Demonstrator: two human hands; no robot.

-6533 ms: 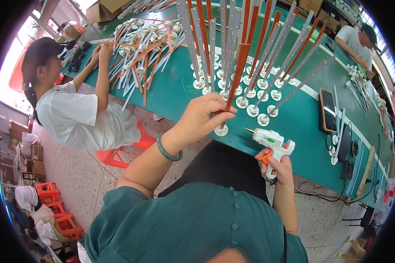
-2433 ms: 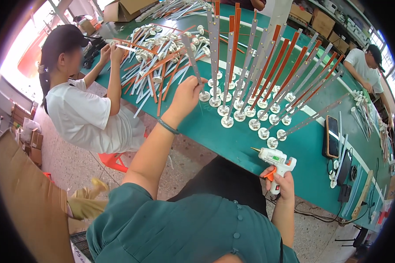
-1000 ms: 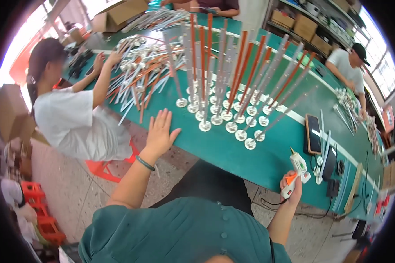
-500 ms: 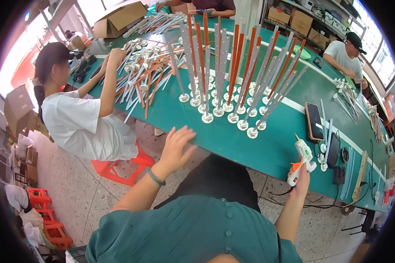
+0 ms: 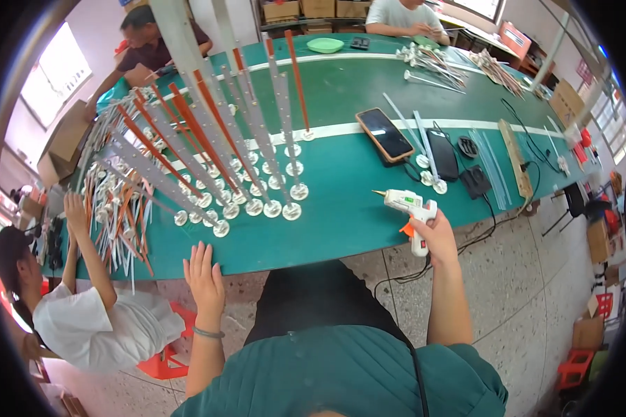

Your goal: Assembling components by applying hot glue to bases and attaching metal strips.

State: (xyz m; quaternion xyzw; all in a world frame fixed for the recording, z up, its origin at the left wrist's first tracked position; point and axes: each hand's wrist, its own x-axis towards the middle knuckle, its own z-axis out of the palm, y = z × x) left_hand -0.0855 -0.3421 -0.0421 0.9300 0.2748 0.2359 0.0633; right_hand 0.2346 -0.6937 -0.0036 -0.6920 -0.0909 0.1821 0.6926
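My right hand [image 5: 439, 240] grips a white glue gun [image 5: 405, 201] with an orange trigger, its nozzle aimed left over the green table [image 5: 341, 243]. A cord hangs from the gun's handle. Empty, with fingers stretched out, my left hand [image 5: 205, 281] is at the table's near edge. Just beyond it stand several upright strips, some grey with dots [image 5: 286, 132], others orange-brown [image 5: 298, 83]. Their feet are round white bases [image 5: 292, 210] grouped close together on the table.
A phone [image 5: 386, 135], a black adapter [image 5: 474, 181] and a wooden power strip [image 5: 515, 160] lie on the right. A heap of loose strips [image 5: 122, 215] lies left, beside a co-worker in white [image 5: 83, 326]. Two more people sit at the far side.
My view has swung to the right, so the standing strips appear farther left. The glue gun's nozzle has turned from upward to leftward. My left hand stays open near the table's edge.
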